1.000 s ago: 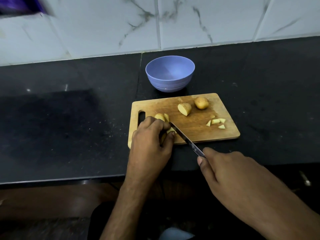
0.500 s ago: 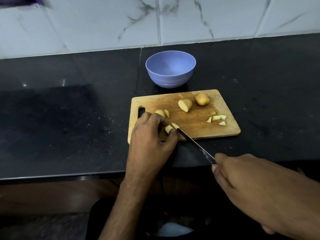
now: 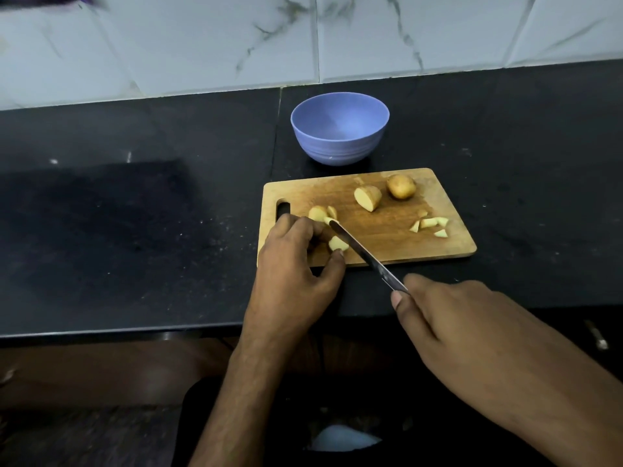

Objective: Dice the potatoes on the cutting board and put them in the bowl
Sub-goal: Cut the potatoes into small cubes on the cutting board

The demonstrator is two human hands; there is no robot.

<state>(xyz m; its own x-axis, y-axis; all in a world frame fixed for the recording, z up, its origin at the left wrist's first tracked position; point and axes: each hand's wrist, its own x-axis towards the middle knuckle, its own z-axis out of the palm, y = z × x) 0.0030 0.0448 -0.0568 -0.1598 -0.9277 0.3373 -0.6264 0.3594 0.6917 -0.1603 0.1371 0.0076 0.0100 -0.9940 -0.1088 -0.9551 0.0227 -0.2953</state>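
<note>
A wooden cutting board (image 3: 397, 237) lies on the black counter. My left hand (image 3: 296, 264) pinches a potato piece (image 3: 337, 243) at the board's front left. More cut pieces (image 3: 320, 214) lie just behind my fingers. My right hand (image 3: 472, 325) grips a knife (image 3: 364, 252) by its handle; the blade runs along the right side of the held piece. A half potato (image 3: 368, 197) and a whole potato (image 3: 400, 186) sit at the back of the board. Several small dice (image 3: 429, 225) lie at the right. The blue bowl (image 3: 339, 128) stands behind the board and looks empty.
The black counter (image 3: 135, 214) stretches wide to the left and right of the board. A white marble-tiled wall (image 3: 303, 38) rises behind the bowl. The counter's front edge runs just below the board.
The knife has slid forward again after being drawn back, its tip now reaching past the held piece. My left hand stays pinching the potato piece.
</note>
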